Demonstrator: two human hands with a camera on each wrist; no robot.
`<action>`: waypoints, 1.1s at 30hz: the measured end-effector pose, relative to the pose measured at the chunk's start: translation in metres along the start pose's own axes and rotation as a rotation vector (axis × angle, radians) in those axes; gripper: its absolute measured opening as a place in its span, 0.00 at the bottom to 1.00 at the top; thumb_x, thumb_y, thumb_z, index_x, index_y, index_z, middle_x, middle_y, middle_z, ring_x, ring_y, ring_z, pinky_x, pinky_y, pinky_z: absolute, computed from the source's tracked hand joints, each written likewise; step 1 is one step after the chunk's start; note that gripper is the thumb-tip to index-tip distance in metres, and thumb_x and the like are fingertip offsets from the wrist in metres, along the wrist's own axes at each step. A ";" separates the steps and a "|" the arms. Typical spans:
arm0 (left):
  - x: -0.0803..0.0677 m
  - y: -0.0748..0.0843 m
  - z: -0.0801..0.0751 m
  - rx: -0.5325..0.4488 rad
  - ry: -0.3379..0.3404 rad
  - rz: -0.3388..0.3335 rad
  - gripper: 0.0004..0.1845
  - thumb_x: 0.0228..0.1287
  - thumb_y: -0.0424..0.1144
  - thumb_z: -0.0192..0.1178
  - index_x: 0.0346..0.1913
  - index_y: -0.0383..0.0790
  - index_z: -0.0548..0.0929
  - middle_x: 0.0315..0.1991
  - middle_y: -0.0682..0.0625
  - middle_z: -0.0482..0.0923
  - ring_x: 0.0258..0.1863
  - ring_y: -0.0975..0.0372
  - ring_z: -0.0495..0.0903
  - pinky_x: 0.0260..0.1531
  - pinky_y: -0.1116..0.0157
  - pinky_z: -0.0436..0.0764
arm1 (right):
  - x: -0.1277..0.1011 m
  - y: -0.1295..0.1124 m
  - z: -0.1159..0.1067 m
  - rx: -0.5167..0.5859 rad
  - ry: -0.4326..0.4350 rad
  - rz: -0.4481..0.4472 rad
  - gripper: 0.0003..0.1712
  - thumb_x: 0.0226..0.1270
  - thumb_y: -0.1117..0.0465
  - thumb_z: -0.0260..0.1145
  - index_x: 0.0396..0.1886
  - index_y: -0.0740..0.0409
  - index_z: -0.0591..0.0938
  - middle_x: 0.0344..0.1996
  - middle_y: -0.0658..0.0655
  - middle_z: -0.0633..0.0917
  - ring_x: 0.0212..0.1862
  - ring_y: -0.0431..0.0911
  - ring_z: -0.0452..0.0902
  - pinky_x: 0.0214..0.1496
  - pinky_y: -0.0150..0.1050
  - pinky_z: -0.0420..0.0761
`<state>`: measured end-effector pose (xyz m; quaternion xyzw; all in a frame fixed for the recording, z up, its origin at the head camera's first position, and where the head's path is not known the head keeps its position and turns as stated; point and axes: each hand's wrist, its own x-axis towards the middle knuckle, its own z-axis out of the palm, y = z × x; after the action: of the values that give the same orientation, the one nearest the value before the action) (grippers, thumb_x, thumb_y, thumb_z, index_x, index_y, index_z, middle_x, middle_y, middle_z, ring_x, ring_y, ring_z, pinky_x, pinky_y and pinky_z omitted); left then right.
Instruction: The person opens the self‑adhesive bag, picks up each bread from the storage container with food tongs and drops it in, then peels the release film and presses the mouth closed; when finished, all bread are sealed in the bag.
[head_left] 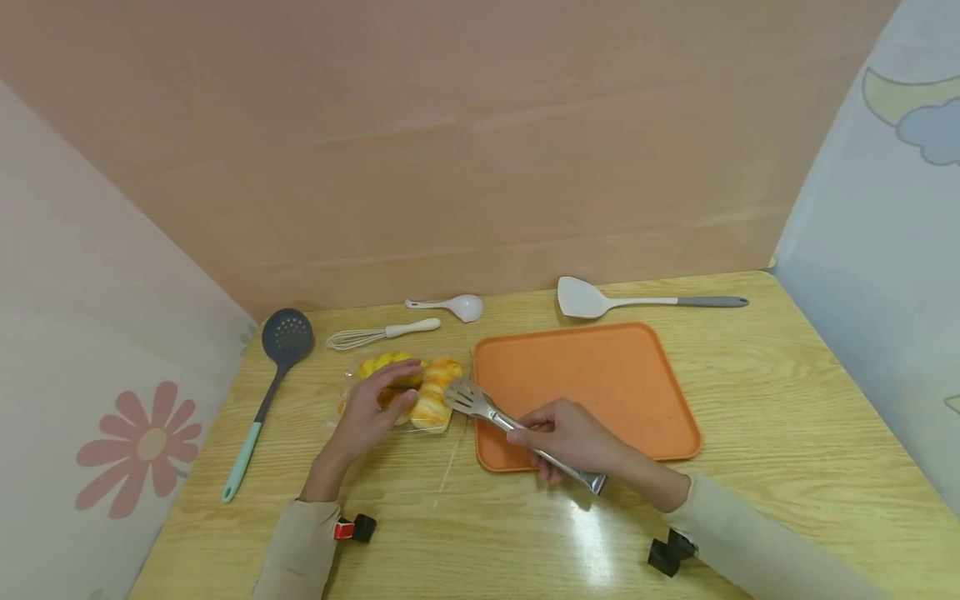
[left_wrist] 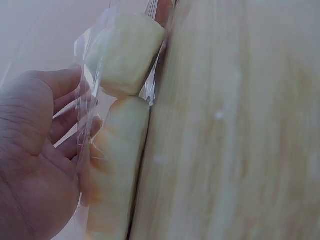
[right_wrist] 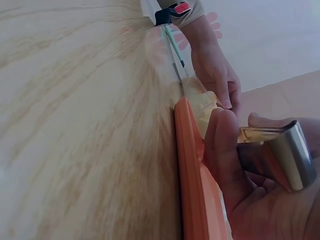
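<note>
My right hand (head_left: pixel 572 437) grips a pair of metal food tongs (head_left: pixel 471 398) over the near left part of an orange tray (head_left: pixel 600 367). The tongs' slotted head points left and overlaps the right edge of the bread in the head view. Several bread rolls (head_left: pixel 432 395) lie in clear plastic packaging, left of the tray. Above them is my left hand (head_left: pixel 366 417), thumb and fingers apart and loosely bent. Up close in the left wrist view, its fingertips are right at the clear wrapper (left_wrist: pixel 90 105). The hand hides part of the bread.
Behind the bread lie a whisk (head_left: pixel 390 332) and a small white ladle (head_left: pixel 467 307). A white spatula (head_left: pixel 583 298) with a grey handle lies behind the tray. At far left is a dark skimmer (head_left: pixel 287 336) with a mint handle. Walls enclose the table (head_left: pixel 780 400) behind and at both sides.
</note>
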<state>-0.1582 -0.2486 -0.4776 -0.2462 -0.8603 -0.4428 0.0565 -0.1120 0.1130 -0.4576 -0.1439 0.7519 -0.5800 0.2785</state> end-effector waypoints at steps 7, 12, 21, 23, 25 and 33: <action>0.000 0.002 0.000 -0.006 -0.012 -0.021 0.22 0.78 0.28 0.68 0.71 0.33 0.83 0.71 0.38 0.83 0.72 0.42 0.80 0.69 0.38 0.79 | -0.007 -0.005 -0.005 -0.029 0.004 -0.001 0.23 0.88 0.49 0.66 0.56 0.66 0.91 0.21 0.56 0.85 0.19 0.44 0.83 0.22 0.39 0.87; 0.000 0.004 0.000 -0.005 -0.014 -0.023 0.21 0.79 0.29 0.68 0.71 0.33 0.83 0.72 0.38 0.82 0.73 0.42 0.79 0.71 0.38 0.77 | -0.016 -0.004 -0.013 -0.023 0.001 -0.006 0.22 0.88 0.49 0.65 0.56 0.65 0.90 0.21 0.55 0.85 0.19 0.44 0.82 0.22 0.38 0.86; 0.000 0.005 0.001 0.017 -0.018 -0.033 0.21 0.80 0.31 0.68 0.71 0.34 0.84 0.74 0.38 0.81 0.76 0.41 0.76 0.74 0.39 0.74 | -0.042 -0.003 -0.034 -0.076 0.076 -0.044 0.23 0.88 0.52 0.65 0.62 0.68 0.87 0.23 0.57 0.86 0.21 0.46 0.83 0.23 0.43 0.88; 0.000 0.006 0.001 0.025 -0.022 -0.034 0.21 0.80 0.31 0.68 0.70 0.34 0.84 0.74 0.38 0.80 0.76 0.41 0.76 0.73 0.39 0.75 | -0.049 -0.001 -0.040 -0.088 0.095 -0.056 0.24 0.88 0.53 0.65 0.65 0.70 0.86 0.24 0.57 0.86 0.22 0.46 0.83 0.23 0.43 0.88; 0.000 0.006 0.000 0.028 -0.028 -0.037 0.20 0.80 0.31 0.67 0.70 0.35 0.84 0.74 0.38 0.80 0.76 0.41 0.76 0.73 0.38 0.75 | -0.056 0.001 -0.047 -0.101 0.114 -0.067 0.24 0.88 0.53 0.65 0.65 0.71 0.85 0.25 0.58 0.86 0.22 0.46 0.84 0.23 0.45 0.88; 0.001 0.009 -0.001 0.037 -0.035 -0.044 0.19 0.81 0.32 0.67 0.70 0.35 0.85 0.74 0.38 0.80 0.76 0.40 0.76 0.73 0.36 0.74 | -0.083 0.015 -0.072 -0.115 0.187 -0.026 0.27 0.89 0.52 0.64 0.69 0.74 0.81 0.28 0.61 0.86 0.25 0.48 0.85 0.26 0.46 0.89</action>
<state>-0.1547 -0.2442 -0.4702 -0.2340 -0.8745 -0.4234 0.0362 -0.0857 0.2188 -0.4382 -0.1149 0.8047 -0.5502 0.1909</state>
